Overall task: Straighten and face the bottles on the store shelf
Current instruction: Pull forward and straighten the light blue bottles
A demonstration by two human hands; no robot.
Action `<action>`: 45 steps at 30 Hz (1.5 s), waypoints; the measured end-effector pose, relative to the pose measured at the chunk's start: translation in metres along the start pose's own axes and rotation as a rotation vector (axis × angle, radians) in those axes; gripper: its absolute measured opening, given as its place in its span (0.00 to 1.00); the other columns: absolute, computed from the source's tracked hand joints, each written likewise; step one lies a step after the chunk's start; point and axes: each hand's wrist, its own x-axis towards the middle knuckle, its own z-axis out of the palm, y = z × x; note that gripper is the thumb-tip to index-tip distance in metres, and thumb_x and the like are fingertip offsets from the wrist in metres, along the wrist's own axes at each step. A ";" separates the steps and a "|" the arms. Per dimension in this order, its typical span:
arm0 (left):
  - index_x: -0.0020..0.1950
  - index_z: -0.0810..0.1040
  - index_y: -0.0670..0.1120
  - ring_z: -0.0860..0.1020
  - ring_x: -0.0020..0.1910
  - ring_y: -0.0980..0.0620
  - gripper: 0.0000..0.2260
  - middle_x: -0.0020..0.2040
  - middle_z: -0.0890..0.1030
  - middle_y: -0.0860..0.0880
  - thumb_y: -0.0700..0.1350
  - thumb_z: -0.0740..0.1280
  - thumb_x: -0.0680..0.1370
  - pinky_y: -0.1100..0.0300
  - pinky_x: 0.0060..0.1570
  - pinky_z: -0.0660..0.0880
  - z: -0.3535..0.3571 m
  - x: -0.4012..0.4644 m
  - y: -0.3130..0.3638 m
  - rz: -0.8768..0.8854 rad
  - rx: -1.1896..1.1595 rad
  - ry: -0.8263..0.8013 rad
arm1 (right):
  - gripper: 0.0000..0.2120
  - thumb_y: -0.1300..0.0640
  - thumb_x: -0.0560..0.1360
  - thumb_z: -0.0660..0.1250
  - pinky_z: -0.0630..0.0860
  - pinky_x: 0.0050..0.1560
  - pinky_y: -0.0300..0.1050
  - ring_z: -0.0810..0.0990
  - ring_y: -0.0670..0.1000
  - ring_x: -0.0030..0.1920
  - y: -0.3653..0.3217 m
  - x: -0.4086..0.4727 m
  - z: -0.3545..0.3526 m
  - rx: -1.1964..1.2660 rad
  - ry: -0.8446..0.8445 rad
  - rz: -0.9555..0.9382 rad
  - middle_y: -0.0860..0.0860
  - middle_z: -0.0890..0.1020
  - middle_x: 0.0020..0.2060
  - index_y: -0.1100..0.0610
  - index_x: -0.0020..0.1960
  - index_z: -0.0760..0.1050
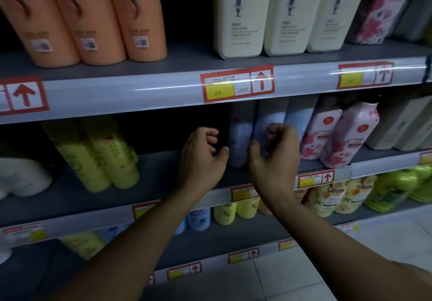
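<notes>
Pale blue bottles [240,134] stand upright in a row on the middle shelf [163,174], half in shadow under the shelf above. My left hand [202,158] hovers just left of the first blue bottle, fingers curled and apart, holding nothing. My right hand [275,153] is in front of the second blue bottle [268,123], fingers curled; whether it touches the bottle I cannot tell. Pink floral bottles [346,134] stand to the right, yellow-green ones [98,155] to the left.
Orange bottles [81,17] and cream bottles [243,15] fill the top shelf. Price labels with red arrows [237,85] run along the shelf edges. Lower shelves hold small yellow, blue and green bottles [392,188]. A dark gap lies between the yellow-green and blue bottles.
</notes>
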 end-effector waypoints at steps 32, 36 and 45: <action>0.50 0.70 0.52 0.82 0.52 0.45 0.22 0.53 0.82 0.45 0.59 0.78 0.68 0.48 0.49 0.81 0.029 0.012 0.014 -0.153 0.038 0.076 | 0.27 0.49 0.68 0.79 0.75 0.59 0.55 0.72 0.57 0.60 0.015 0.002 0.027 -0.186 0.174 0.257 0.54 0.72 0.57 0.55 0.61 0.70; 0.50 0.71 0.54 0.83 0.51 0.47 0.25 0.52 0.83 0.48 0.67 0.74 0.63 0.45 0.48 0.82 0.016 0.010 0.002 -0.148 0.005 0.077 | 0.24 0.49 0.69 0.76 0.77 0.57 0.57 0.76 0.56 0.58 0.011 -0.005 0.021 -0.142 0.147 0.226 0.52 0.76 0.55 0.55 0.61 0.72; 0.51 0.74 0.49 0.83 0.47 0.51 0.20 0.49 0.82 0.50 0.55 0.80 0.69 0.53 0.46 0.81 -0.018 0.008 -0.009 -0.161 0.005 0.078 | 0.23 0.43 0.69 0.75 0.80 0.52 0.56 0.81 0.51 0.53 0.010 -0.011 0.022 -0.110 0.018 0.177 0.47 0.81 0.51 0.49 0.58 0.72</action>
